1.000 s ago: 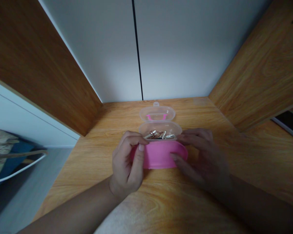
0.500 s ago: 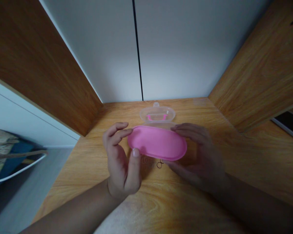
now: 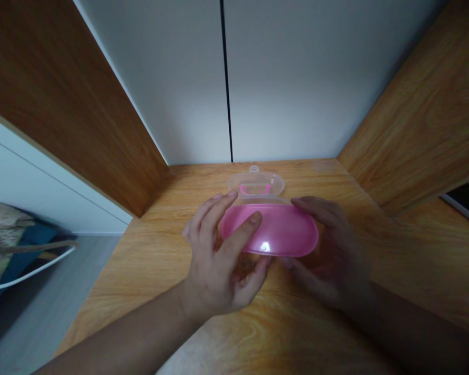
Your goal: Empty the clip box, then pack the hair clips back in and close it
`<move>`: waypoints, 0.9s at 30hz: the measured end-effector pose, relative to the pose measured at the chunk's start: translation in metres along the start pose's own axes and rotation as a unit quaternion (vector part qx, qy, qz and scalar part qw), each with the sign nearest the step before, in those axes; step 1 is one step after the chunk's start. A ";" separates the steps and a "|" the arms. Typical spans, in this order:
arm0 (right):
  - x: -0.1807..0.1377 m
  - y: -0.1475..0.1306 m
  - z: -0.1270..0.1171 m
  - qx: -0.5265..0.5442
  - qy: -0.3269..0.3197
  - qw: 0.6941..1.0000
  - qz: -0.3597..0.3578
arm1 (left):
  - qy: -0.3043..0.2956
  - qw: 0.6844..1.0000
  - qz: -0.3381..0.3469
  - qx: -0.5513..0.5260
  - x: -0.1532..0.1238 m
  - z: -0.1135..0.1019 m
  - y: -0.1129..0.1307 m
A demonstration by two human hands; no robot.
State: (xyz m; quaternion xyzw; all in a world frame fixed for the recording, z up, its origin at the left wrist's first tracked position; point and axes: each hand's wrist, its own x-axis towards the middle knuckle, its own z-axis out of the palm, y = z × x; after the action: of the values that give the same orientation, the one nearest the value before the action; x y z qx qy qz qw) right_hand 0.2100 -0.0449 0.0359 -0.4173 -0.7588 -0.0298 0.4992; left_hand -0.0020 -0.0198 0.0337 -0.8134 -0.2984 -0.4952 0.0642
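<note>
- A pink oval tray (image 3: 283, 229) is held between the person's two hands, apparently above a wooden desk (image 3: 148, 260), its face towards the viewer
- The right hand (image 3: 338, 255) grips the tray's right end, fingers bent over the far rim, thumb at the near rim
- The left hand (image 3: 219, 265) wraps the left end, one finger laid across the face, thumb by the near rim; whether it grips or only steadies cannot be told
- Just beyond the tray, a clear case (image 3: 255, 179) lies open on the desk, its lid bearing a pink handle (image 3: 269, 188); the tray hides most of its base
- The tray looks light, thin and fairly stiff; its glossy face may be slippery, so both rounded ends seem the surest hold
</note>
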 end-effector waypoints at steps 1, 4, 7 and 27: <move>0.001 -0.002 -0.001 0.002 -0.013 1.000 -0.020 | -0.010 1.000 0.007 -0.003 0.001 0.000 -0.001; 0.002 -0.005 -0.005 0.004 -0.037 0.998 -0.054 | -0.031 0.999 0.034 -0.020 0.001 -0.004 -0.003; 0.002 -0.003 -0.006 -0.011 -0.047 0.997 -0.068 | -0.047 0.996 0.068 -0.042 0.001 -0.007 -0.004; 0.001 0.008 0.009 -0.029 0.022 0.995 0.095 | 0.041 0.913 -0.405 -0.023 -0.016 0.025 -0.039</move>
State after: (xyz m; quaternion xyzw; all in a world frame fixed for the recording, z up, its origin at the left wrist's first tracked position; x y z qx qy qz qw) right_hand 0.2089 -0.0350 0.0293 -0.5012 -0.7033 -0.0138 0.5039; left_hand -0.0095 0.0147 0.0006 -0.6034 -0.5879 -0.5180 -0.1481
